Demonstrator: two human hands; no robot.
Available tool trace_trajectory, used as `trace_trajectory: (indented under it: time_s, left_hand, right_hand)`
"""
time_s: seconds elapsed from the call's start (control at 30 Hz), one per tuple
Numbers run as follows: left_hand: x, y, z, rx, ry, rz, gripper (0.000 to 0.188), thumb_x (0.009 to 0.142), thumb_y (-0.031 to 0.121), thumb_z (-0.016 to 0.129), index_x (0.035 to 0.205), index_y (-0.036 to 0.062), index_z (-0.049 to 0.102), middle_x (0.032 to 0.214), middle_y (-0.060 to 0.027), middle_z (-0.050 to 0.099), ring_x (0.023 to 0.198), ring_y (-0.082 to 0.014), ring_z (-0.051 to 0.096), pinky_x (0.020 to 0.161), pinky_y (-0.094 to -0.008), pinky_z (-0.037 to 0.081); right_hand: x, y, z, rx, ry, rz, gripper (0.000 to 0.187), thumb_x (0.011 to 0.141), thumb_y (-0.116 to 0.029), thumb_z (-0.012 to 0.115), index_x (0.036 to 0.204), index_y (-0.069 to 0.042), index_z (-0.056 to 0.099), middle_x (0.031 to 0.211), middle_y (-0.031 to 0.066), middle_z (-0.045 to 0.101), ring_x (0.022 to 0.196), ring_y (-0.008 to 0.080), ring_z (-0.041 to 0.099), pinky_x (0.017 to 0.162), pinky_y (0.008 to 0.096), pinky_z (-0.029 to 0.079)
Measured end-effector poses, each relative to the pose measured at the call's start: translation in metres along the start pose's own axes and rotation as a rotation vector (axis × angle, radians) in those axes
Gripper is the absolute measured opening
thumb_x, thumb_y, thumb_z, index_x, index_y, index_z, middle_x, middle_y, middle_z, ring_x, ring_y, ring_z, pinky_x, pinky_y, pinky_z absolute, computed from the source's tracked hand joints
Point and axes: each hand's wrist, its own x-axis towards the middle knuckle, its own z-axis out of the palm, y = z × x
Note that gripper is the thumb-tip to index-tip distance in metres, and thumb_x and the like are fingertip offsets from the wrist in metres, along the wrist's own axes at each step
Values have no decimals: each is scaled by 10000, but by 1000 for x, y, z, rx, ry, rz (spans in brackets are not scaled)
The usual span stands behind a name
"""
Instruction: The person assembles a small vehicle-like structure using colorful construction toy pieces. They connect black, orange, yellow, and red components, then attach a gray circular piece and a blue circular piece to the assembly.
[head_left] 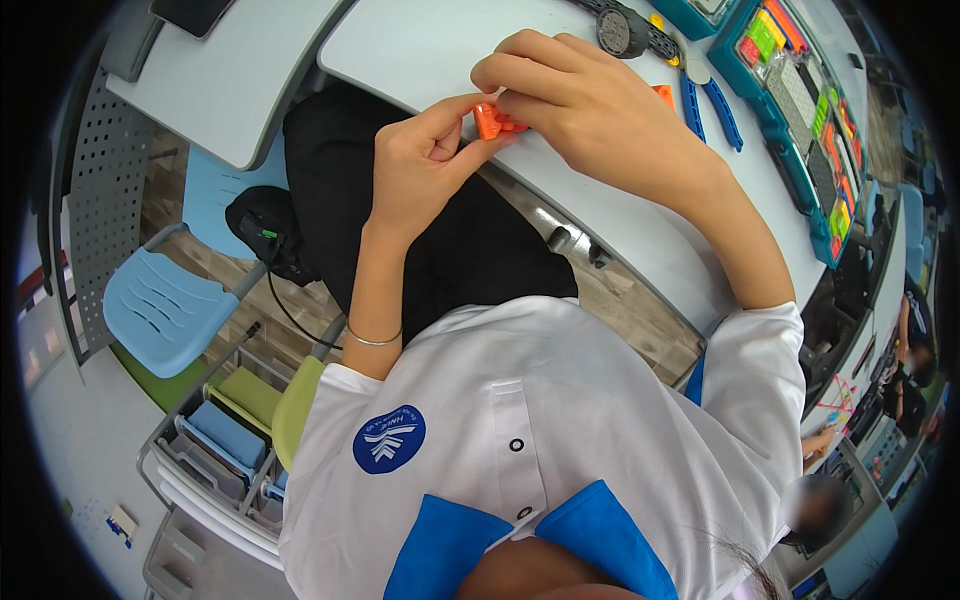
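A small bright orange plastic building piece (488, 121) is held up just over the near edge of the white table. My left hand (425, 165) pinches it from the left between thumb and fingers. From above and the right, my right hand (590, 115) closes its fingers on the same piece. Its fingertips and the piece's right part are hidden behind that hand. Another orange piece (663, 95) lies on the table behind my right hand. Beside it rest pliers with blue handles (718, 105).
A dark grey round part (622, 33) with a rod and yellow bits lies at the back. At the right stands a teal tray (775, 130) with several coloured pieces. A second white table (230, 90) and a light blue chair (165, 310) are on the left.
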Motion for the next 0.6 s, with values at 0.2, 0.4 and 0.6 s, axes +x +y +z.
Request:
trace_trajectory:
  time_s: [0.2,0.4,0.6]
  left_hand:
    - [3,2,-2,69,-32,13,321,758,107,861,1027,-3,725,575,41,264,524,-52,267,494,-243,235]
    - [9,6,-7,122,-108,-28,354,754,150,863,1052,11,729,548,2,292,494,-83,297,476,-262,281]
    - [11,7,-10,82,-132,-73,363,758,158,865,1056,3,728,557,17,269,504,-65,278,482,-254,252]
  right_hand:
    - [-4,0,4,1,-12,8,98,767,-117,684,826,-41,700,1068,-5,594,1055,161,546,821,294,467]
    - [-8,1,12,-36,-92,-5,107,774,-108,674,843,-32,704,1058,9,602,1039,161,554,827,295,471]
    - [-15,7,15,99,19,29,203,770,-117,709,959,-44,710,1123,23,615,1095,177,566,872,307,481]
